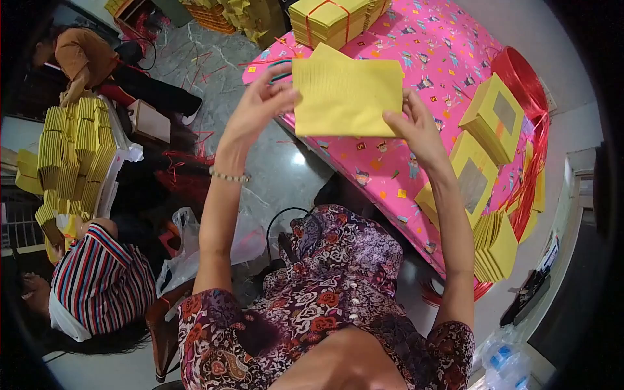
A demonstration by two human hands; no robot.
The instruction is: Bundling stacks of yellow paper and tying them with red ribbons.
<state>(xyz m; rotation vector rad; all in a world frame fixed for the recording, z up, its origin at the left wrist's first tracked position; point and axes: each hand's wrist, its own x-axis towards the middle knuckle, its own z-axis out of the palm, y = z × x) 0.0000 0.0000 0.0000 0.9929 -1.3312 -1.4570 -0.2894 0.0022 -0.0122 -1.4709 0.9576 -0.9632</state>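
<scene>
Over the pink table [448, 39], both hands' grip pinches the yellow sheet [346, 96] by its side edges.

Tied bundle of yellow paper sheets [328, 19], bound crosswise with red string, at the far edge of the pink patterned table cover [442, 45]. Loose stacks of yellow sheets with silver foil squares [492, 117] along the right side. Taller piled yellow bundles [71, 149] on the floor, far left. No labels, signs or screens discernible.
</scene>
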